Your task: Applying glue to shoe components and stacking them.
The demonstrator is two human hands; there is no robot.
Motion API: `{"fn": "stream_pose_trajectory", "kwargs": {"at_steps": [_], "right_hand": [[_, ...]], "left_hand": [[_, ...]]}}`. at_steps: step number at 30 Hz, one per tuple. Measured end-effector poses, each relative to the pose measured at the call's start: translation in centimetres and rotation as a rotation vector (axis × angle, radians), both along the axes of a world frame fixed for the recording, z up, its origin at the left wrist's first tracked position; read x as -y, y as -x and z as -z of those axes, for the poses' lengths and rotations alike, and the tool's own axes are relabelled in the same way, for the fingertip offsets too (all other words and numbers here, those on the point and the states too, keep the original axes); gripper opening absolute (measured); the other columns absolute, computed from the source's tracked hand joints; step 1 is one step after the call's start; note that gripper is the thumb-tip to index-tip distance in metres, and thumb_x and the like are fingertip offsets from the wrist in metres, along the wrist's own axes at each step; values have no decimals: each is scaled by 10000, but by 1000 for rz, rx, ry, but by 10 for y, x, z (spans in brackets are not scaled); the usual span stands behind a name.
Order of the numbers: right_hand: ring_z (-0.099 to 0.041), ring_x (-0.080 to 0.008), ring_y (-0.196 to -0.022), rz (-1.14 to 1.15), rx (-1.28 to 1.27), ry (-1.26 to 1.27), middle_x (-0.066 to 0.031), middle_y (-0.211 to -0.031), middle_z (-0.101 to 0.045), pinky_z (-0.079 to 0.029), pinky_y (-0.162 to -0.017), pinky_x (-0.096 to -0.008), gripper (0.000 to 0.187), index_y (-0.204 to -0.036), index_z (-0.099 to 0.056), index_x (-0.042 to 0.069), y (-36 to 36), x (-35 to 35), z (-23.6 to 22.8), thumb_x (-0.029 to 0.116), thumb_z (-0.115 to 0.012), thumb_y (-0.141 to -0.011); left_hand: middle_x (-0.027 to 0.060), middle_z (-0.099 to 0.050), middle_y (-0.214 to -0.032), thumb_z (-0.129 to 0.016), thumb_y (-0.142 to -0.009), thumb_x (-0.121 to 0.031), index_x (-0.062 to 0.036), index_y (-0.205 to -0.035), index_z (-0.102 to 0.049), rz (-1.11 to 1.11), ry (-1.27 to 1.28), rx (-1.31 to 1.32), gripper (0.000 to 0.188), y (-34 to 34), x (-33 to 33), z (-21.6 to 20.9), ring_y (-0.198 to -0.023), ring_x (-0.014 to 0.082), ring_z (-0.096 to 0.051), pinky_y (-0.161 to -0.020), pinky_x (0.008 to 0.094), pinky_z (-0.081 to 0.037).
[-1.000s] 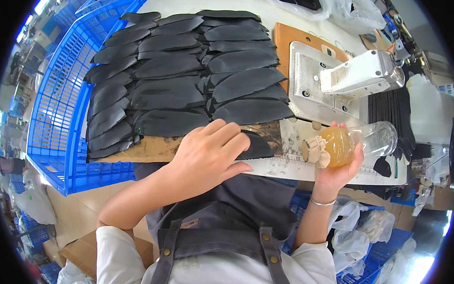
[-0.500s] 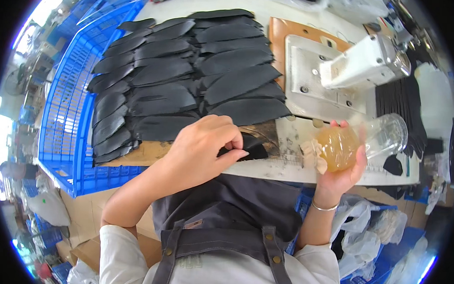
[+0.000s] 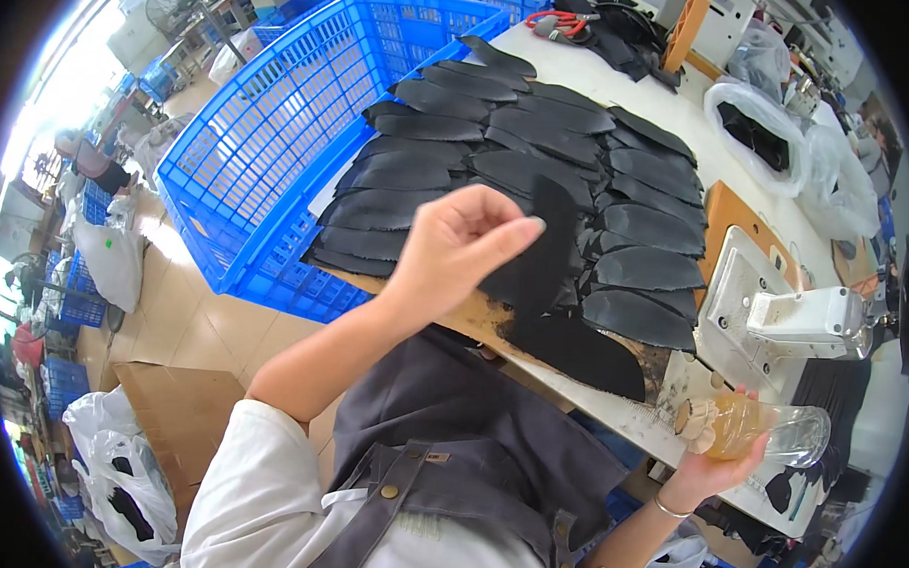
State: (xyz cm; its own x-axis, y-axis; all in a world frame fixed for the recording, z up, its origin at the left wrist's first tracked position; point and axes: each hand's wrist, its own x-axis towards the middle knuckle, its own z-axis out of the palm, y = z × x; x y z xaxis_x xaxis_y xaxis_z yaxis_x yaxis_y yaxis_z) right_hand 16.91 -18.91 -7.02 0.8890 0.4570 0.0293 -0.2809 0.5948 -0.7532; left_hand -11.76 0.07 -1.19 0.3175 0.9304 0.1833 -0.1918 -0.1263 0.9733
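One black piece [image 3: 545, 262] pinched in the left hand [image 3: 456, 242], thumb to finger, above the tan board [image 3: 473, 318]. Just below, a second piece [image 3: 587, 357], lying flat. Behind, rows of dark shapes [image 3: 642, 227]. Gripped sideways in the right hand [image 3: 713, 475], a clear bottle [image 3: 795, 436], yellow at one end. Beside the rows, a blue basket [image 3: 239, 267].

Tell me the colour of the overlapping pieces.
The pieces are black, best seen in the head view.
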Motion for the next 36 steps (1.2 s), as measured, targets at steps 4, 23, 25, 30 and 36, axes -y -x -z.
{"fn": "stream_pose_trajectory", "kwargs": {"at_steps": [4, 23, 25, 30, 36], "right_hand": [[-488, -321, -1177, 7, -20, 13, -164, -1223, -517, -389, -1004, -431, 510, -1305, -409, 1, 2, -3, -1, 327, -431, -913], [-494, -290, -1149, -207, 61, -157, -150, -1212, -498, -389, -1001, -450, 531, -1378, -337, 74, -1, 8, 6, 330, -430, -922], [-493, -281, -1139, -191, 75, -116, -137, -1203, -483, -383, -1004, -452, 562, -1405, -302, 100, 0, 6, 5, 339, -441, -916], [-490, -282, -1138, -198, 60, -128, -136, -1201, -477, -378, -1011, -452, 581, -1417, -281, 102, 1, 6, 2, 333, -452, -912], [-486, -288, -1139, -248, 40, -183, -140, -1202, -473, -375, -1016, -455, 589, -1420, -276, 104, -1, 7, 1, 322, -465, -907]], "left_hand": [[-69, -558, -725, -668, -862, -143, -46, -836, -612, -152, -47, 12, 114, 28, -20, -14, -627, -20, -455, -543, 149, -349], [75, -641, -725, -696, -760, -244, -64, -744, -661, -578, -855, -774, 184, -53, -243, 3, -684, 202, -623, -632, 325, -476], [73, -637, -742, -689, -748, -223, -67, -733, -641, -416, -839, -906, 164, -77, -232, 18, -706, 211, -624, -632, 338, -478], [76, -654, -782, -670, -738, -207, -74, -733, -652, -145, -730, -1053, 134, -99, -210, 11, -765, 256, -634, -693, 371, -493], [68, -667, -757, -712, -721, -260, -88, -723, -665, -14, -754, -1132, 179, -91, -221, 0, -752, 251, -644, -681, 364, -498]]}}
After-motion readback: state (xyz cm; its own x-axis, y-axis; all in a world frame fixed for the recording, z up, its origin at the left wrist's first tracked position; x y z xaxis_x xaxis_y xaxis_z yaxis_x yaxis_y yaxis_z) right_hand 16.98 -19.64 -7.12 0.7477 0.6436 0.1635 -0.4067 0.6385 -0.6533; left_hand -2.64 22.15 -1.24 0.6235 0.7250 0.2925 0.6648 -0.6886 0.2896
